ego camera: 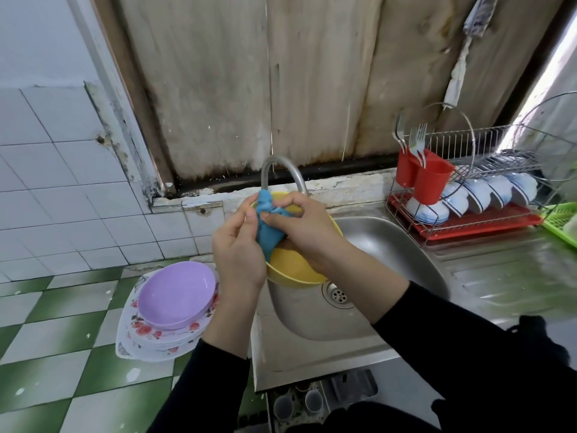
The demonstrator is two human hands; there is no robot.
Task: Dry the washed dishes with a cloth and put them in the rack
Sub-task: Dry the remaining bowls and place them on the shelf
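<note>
A yellow bowl (292, 267) is held tilted over the steel sink (390, 245). My left hand (239, 254) grips its near-left rim together with a blue cloth (268, 232). My right hand (307, 228) pinches the upper part of the cloth and lies across the bowl's inside. At the right stands a wire dish rack (468, 226) on a red tray, holding several white-and-blue bowls (477, 195). A purple bowl (176, 296) sits on a stack of flowered plates (150, 339) at the left.
A curved tap (281, 170) rises just behind the yellow bowl. Two red cutlery cups (424, 176) with forks hang on the rack's left end. A green basket (562, 220) is at the far right. The counter at the left is green-and-white tiled.
</note>
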